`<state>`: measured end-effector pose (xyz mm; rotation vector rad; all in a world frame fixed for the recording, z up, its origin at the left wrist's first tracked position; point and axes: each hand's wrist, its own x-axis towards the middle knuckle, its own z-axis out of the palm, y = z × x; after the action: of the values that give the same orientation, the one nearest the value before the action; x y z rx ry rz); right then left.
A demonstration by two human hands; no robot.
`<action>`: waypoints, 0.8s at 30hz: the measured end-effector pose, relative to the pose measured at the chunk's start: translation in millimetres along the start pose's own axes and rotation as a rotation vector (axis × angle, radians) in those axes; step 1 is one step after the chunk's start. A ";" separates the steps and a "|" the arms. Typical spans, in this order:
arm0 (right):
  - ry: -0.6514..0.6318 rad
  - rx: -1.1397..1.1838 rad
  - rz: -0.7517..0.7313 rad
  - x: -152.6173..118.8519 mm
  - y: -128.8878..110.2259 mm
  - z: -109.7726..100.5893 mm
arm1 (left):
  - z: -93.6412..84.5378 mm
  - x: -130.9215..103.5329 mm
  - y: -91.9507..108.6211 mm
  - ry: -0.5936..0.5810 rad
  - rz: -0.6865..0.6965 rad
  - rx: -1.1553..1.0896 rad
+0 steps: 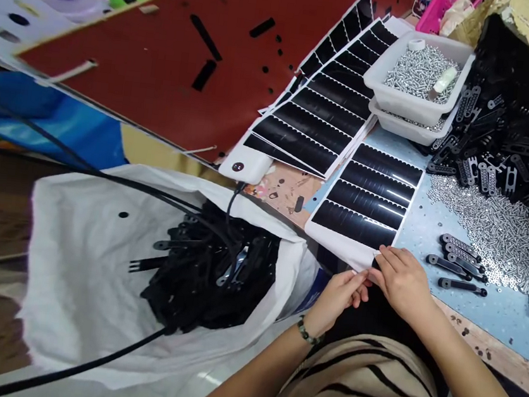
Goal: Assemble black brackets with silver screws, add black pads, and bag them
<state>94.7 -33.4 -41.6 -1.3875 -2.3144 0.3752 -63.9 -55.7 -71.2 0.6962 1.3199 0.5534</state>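
Note:
A white backing sheet with rows of black scalloped-edged stickers lies over the near table edge, its lower end bent down. My left hand is closed, with thumb and fingers pinching the sheet's lower edge. Close beside it, my right hand has its fingers bent over the sheet's near corner, thumb against the left fingertips. A small black bit shows by the right fingertips; whether it is a loose sticker I cannot tell. Several black plastic arms lie to the right of the right hand.
Stacked white tubs of screws stand behind the sheet, beside more sticker sheets. A pile of loose screws and nuts and black parts covers the right side. At left, a white sack holds black parts, crossed by cables.

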 end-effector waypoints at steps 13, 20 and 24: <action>0.162 0.076 0.149 -16.9 15.5 -50.8 | 48.0 -4.6 75.6 -0.252 0.330 -0.060; 0.294 0.314 0.329 -33.8 31.7 -86.2 | 65.8 12.2 96.9 -0.510 0.728 0.446; 0.492 0.519 0.507 -44.9 45.4 -90.1 | 67.7 21.4 95.6 -0.300 0.853 0.544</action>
<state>191.6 -50.3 8.5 -1.5519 -1.3362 0.6424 8.7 15.2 -8.7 1.7556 0.8412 0.7251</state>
